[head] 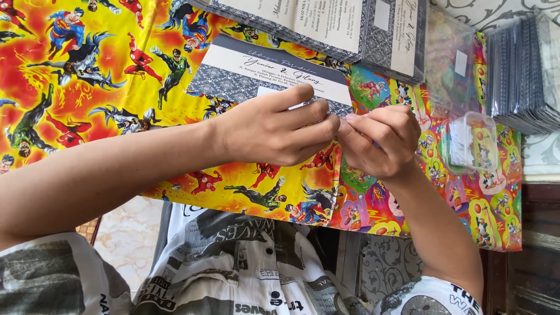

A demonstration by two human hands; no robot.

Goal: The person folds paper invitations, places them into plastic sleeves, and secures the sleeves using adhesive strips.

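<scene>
Right now your fingertips pinch something tiny over the card.

Your left hand (274, 125) and right hand (379, 140) meet thumb to finger, closed on a small piece I cannot identify; the grey-and-white card (256, 73) lies just beyond your knuckles. Loosen either pinch and it could drop onto the bright tablecloth (87, 64).

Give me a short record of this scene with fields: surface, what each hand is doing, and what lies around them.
Surface: table cover printed with bright cartoon figures
Left hand: left hand, fingers curled, fingertips meeting the right hand's over the card
Right hand: right hand, pinching something small that is too hidden to tell
Card under hands: grey patterned card with a white panel, lying flat
Behind: row of similar cards overlapping along the far edge
Right side: small clear plastic box; stack of dark sleeves; clear plastic bag
</scene>
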